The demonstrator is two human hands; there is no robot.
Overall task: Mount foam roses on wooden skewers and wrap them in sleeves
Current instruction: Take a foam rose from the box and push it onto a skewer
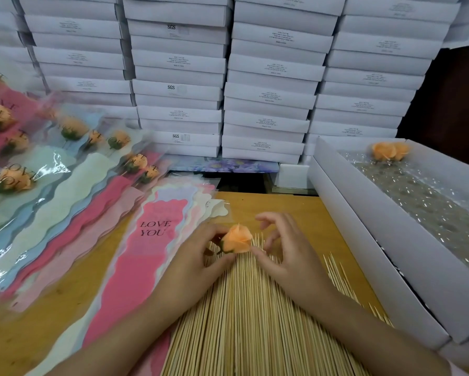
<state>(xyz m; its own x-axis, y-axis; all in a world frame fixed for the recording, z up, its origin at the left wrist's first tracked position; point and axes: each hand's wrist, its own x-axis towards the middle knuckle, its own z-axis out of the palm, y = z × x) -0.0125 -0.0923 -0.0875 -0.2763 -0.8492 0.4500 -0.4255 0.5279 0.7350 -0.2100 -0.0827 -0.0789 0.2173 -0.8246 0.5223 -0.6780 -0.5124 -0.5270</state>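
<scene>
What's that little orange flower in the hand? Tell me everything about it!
The orange rose is a small peach-coloured bud that looks like soft foam. Its petals wrap tightly and come to a thin point on top, and it has a dark green base at its lower left. It is held tilted just above the tips of the wooden skewers. The left hand pinches it near the green base, and the thumb of the right hand sits by its right edge.

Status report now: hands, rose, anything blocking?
Left hand pinches orange foam rose over wooden skewers. Right hand open, thumb touching them. Nothing blocking.
</scene>
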